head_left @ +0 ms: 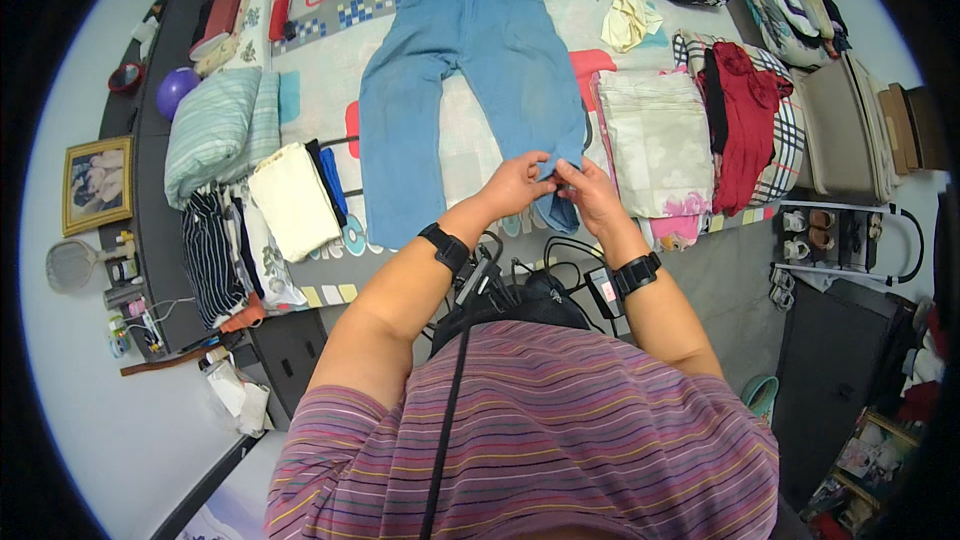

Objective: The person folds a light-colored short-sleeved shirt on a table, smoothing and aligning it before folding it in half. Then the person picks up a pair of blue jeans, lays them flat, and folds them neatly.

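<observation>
A pair of blue trousers [405, 80] lies spread on the bed, its waistband at the far side and its legs toward me. Both my hands are at the hem of the right-hand trouser leg, which is gathered up between them. My left hand [517, 185] pinches the hem with thumb and fingers. Close beside it, my right hand [592, 198] also grips the cloth near the edge. The left-hand leg lies flat, its hem near the bed's front edge.
Folded pale cloth [655, 140] and a dark red garment [745, 125] lie to the right. On the left are a light striped quilt [215, 130], folded cream cloth [293, 202] and a purple balloon [177, 92]. Black cables [575, 250] hang at my waist. A shoe rack [835, 240] stands at right.
</observation>
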Available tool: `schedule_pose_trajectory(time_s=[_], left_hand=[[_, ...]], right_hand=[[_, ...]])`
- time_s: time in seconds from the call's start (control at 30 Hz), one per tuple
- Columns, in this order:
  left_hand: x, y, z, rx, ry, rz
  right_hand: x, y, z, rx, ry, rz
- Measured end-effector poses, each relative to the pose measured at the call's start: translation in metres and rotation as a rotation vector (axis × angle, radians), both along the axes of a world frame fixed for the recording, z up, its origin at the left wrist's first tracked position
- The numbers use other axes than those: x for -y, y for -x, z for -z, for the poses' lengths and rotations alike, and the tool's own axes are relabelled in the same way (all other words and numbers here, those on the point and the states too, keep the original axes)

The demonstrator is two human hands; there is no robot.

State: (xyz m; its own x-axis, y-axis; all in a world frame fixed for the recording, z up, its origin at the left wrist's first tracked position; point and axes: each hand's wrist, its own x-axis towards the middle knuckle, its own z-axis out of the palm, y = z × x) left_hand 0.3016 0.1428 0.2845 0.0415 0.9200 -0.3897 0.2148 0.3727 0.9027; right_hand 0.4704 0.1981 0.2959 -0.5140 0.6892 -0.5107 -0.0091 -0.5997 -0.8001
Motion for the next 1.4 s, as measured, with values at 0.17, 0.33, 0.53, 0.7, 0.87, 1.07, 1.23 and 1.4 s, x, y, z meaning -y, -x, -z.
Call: schedule_pose_trajectory(time_s=[0.17, 0.33, 0.53, 0.7, 0.87, 1.07, 1.23, 1.4], left_hand=[[-0.013, 0.026, -0.025, 0.431, 0.023, -0.138], [-0.023, 0.04, -0.052, 0.71, 0.014, -0.187], [-0.036, 0.044, -0.075, 0.827, -0.014, -0.199], [-0.047, 0.098, -0.096, -0.24, -0.228, -0.219], [-0.058, 0.103, -0.105, -0.219, -0.29, -0.516], [-0.059, 0.095, -0.128, 0.345, 0.058, -0.421], [-0.055, 0.082, -0.132, 0.497, 0.011, -0.292], [-0.048, 0.069, -0.136, 0.355, -0.12, -0.293]], right_hand=[[-0.005, -0.001, -0.014, 0.25, -0.495, -0.149], [-0.01, 0.013, -0.017, 0.381, -0.673, -0.167], [-0.023, 0.035, -0.024, 0.528, -0.853, 0.012], [-0.054, -0.012, -0.054, 0.85, -1.046, 0.381], [-0.052, -0.031, -0.078, 0.791, -0.905, 0.165], [-0.04, -0.017, -0.091, 0.615, -1.018, -0.074], [-0.028, -0.001, -0.093, 0.637, -1.047, -0.284], [-0.021, 0.027, -0.105, 0.608, -0.985, -0.242]])
